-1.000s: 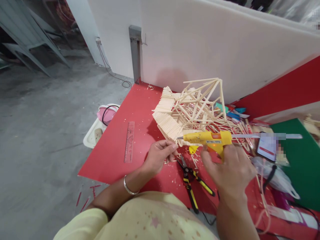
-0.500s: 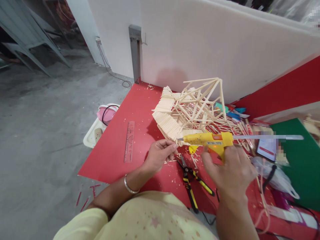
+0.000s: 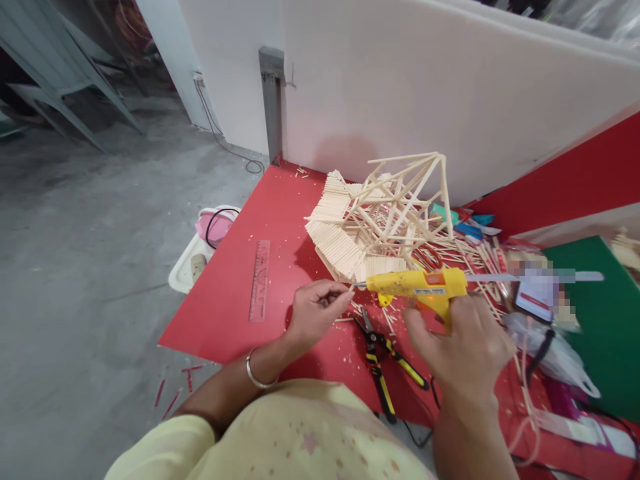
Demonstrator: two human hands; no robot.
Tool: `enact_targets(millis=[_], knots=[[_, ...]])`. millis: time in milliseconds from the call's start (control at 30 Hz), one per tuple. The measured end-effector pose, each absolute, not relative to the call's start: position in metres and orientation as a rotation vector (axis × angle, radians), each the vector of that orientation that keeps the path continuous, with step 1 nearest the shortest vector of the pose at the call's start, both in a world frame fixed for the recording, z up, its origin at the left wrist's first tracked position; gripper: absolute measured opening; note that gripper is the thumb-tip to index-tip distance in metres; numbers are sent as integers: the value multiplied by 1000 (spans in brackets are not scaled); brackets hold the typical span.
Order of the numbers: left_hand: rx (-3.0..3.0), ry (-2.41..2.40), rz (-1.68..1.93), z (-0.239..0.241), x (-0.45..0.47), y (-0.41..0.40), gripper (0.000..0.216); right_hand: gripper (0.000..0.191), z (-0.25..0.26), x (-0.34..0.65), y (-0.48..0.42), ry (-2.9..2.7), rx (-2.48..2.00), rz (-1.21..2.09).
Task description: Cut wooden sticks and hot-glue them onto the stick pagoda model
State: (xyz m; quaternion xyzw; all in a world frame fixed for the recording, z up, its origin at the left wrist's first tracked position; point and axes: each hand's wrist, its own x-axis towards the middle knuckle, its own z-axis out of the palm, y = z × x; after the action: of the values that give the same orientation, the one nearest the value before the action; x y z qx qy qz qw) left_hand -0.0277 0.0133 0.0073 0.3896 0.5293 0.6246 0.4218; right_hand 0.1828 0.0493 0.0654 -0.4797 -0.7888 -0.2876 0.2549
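My right hand (image 3: 463,350) grips a yellow hot glue gun (image 3: 420,285) with a clear glue stick poking out of its back; its nozzle points left. My left hand (image 3: 316,310) is closed in a pinch right at the nozzle tip, holding a small thin wooden stick that barely shows. Just behind both hands stands a model made of pale wooden sticks (image 3: 380,217), with a slatted roof side and an open frame. All of this sits on a red board (image 3: 230,300).
A clear ruler (image 3: 259,281) lies on the red board to the left. Yellow-and-black cutters (image 3: 383,363) lie between my hands. Loose sticks (image 3: 480,257), a phone (image 3: 535,300) and plastic bags clutter the right. A white tray (image 3: 187,267) sits on the floor at left; a white wall (image 3: 400,87) stands behind.
The glue gun and my left hand have come slightly down and toward me, away from the model's edge. The nozzle still meets my pinched left fingers.
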Motion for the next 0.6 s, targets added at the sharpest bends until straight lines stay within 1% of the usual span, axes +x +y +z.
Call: enact_targets(millis=[200, 433, 600], knots=[[1095, 1402, 1600, 9, -28, 9, 16, 25, 65, 185, 46, -2138, -1319, -754], [1184, 1452, 1591, 8, -25, 6, 15, 28, 68, 187, 43, -2130, -1249, -809], [1267, 1489, 1616, 8, -25, 5, 15, 27, 65, 191, 41, -2141, -1278, -765]])
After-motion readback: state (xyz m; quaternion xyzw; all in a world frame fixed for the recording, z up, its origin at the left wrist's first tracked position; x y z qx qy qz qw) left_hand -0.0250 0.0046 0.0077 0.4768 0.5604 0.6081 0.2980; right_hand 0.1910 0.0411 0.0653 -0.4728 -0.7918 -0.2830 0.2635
